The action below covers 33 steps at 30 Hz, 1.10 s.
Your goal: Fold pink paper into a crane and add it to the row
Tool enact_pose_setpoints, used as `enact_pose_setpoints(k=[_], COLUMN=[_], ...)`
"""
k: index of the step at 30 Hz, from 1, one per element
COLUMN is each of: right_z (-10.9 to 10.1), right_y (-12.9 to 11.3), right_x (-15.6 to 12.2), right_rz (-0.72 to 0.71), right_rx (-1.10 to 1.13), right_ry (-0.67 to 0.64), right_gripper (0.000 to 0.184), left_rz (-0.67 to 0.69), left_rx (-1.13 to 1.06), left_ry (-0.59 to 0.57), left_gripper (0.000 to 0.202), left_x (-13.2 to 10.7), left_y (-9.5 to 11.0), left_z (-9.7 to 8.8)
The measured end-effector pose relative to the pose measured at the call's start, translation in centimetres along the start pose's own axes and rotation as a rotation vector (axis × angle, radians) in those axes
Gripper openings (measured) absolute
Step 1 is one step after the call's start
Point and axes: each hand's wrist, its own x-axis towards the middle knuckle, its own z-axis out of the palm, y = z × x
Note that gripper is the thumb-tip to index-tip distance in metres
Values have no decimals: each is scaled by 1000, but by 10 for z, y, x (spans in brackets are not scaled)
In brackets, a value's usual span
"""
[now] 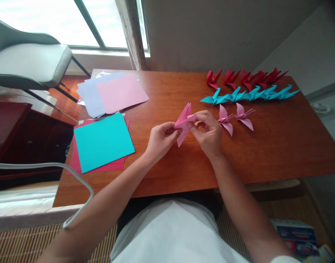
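Head view: pink folded paper [184,124] held by the left hand [162,138] and the right hand [210,133].
Thumb and fingers of each hand pinch it, over the worktop [279,146]. Its long way runs from sharp tips pointing away from the person [170,233] to one tip pointing back, a little left. Two pink paper birds [224,119] lie just right of the right hand.

Bright window [90,22], gray wall [200,33], pale chair [36,60], brown wooden table [279,149]
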Motion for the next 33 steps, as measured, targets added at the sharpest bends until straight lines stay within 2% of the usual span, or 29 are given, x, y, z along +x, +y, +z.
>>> enact_pose_setpoints(k=[4, 10, 15, 17, 20, 23, 26, 28, 30, 33], right_z=[-2, 5, 6, 5, 4, 3, 3, 4, 4, 5], right_y=[-5, -1, 4, 3, -2, -6, -4, 0, 3, 6], right_x=[0, -3, -6, -7, -6, -5, -3, -2, 0, 1], right_rz=[-142, -390, -408, -413, -410, -276, 1, 189, 315, 367], right_rx=[-85, -152, -273, -291, -229, -130, -32, 52, 126, 199], right_ry=[-76, -180, -266, -287, -252, -129, 7, -11, -102, -176], right_gripper=[10, 31, 46, 47, 41, 28, 20, 28, 31, 29], left_rz=[-21, -154, -212, -209, -180, -162, -163, -160, -155, -163], left_rx=[-77, -334, -524, -533, -474, -407, -359, -344, -340, -352], left_ry=[29, 56, 93, 98, 100, 93, 92, 73, 34, -8], left_gripper=[25, 29, 25, 28, 33, 35, 37, 37, 36, 34], left_x=[1, 2, 6, 6, 5, 4, 4, 4, 4, 3], left_y=[2, 6, 7, 6, 5, 4, 4, 4, 5, 6], left_z=[-1, -6, -12, -12, -10, -9, -8, -8, -8, -7])
